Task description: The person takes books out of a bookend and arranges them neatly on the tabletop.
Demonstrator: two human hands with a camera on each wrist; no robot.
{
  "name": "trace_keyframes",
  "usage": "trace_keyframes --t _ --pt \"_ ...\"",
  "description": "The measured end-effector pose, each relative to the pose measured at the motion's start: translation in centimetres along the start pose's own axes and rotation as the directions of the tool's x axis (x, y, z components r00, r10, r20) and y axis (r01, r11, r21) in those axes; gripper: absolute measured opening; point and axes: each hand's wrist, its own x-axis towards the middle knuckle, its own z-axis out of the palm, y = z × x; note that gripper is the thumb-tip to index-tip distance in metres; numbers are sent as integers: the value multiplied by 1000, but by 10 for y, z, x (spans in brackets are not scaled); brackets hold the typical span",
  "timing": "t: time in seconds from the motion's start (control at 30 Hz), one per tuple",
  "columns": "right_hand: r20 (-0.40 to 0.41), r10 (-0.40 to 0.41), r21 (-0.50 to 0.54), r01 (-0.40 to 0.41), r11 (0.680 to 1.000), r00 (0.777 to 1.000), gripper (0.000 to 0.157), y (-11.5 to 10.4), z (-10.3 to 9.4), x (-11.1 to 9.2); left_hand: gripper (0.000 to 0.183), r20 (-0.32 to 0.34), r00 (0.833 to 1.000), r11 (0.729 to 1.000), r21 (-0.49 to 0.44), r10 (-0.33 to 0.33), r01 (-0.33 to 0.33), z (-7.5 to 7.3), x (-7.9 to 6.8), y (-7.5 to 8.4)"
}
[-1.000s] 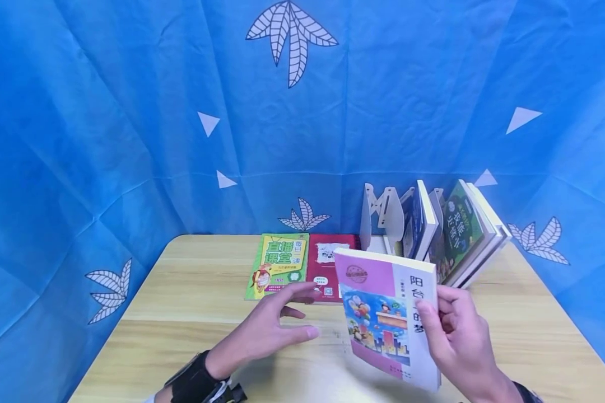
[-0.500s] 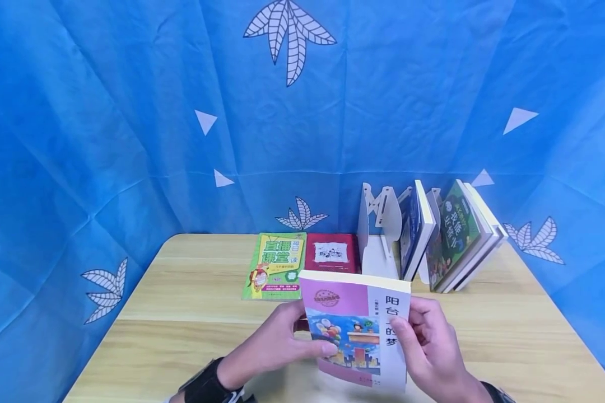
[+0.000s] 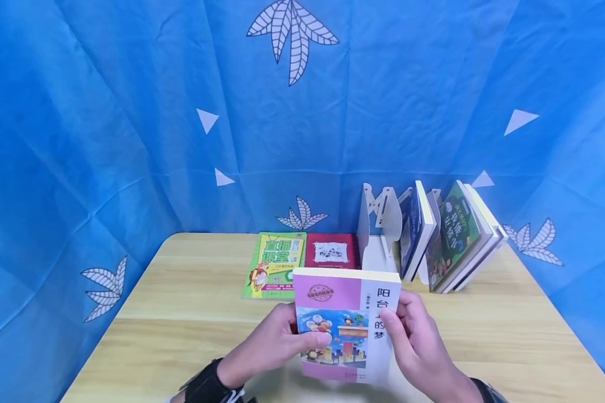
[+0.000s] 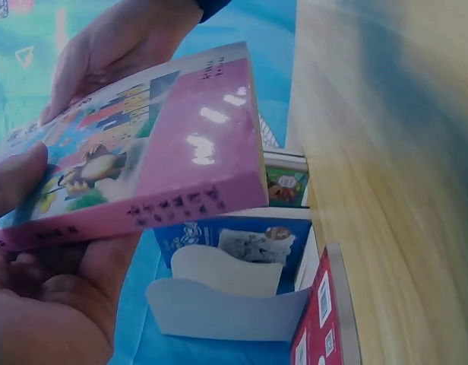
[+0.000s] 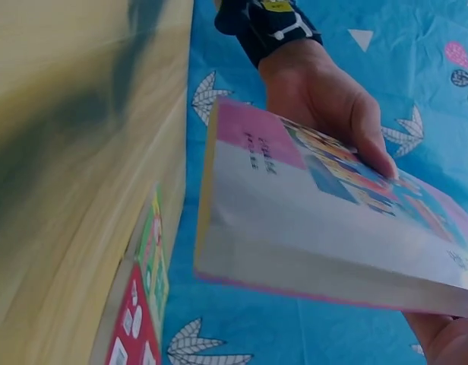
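Note:
A pink-and-white paperback book (image 3: 333, 291) with a balloon-and-city picture on its cover is held up over the near part of the table. On its spine side, my left hand (image 3: 272, 344) grips it with the thumb lying across the cover picture. My right hand (image 3: 420, 347) holds the opposite edge, thumb on the white strip with the title; its fingers go behind the book. In the left wrist view the book's pink spine (image 4: 135, 224) faces the camera, with the left thumb (image 4: 17, 179) on top. The right wrist view shows its white page edge (image 5: 333, 274).
Behind the book lie a green book (image 3: 277, 263) and a red book (image 3: 331, 249), flat on the wooden table (image 3: 181, 313). A white metal bookend rack (image 3: 390, 215) stands at the back right, holding a dark blue book (image 3: 410, 235) and several leaning books, a green-covered one (image 3: 454, 235) foremost.
The book has moved left and turned more squarely to the head camera. My left hand, apart from it a second ago, has taken hold of its left side.

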Motion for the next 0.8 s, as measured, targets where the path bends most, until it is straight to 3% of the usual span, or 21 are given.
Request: trace_keyframes --t 0.13,0.27,0.47,0.6,0.8 --pt "22 35 17 -36 999 999 34 2 2 5 43 -33 999 1000 -12 7 -7 -3 -1 0" --pt "7 32 -29 -32 999 999 32 3 1 11 40 -72 997 1000 17 -4 6 -7 -2 3" --pt "20 129 -87 -127 988 991 35 2 -3 14 40 -139 990 994 92 -40 53 -15 -6 9" --pt "30 154 -136 -148 980 988 39 5 -6 15 40 -199 977 991 95 -76 96 -23 -8 13" --pt "-2 208 -223 -203 953 978 34 13 -15 13 42 -311 940 981 87 -137 172 -42 -13 11"
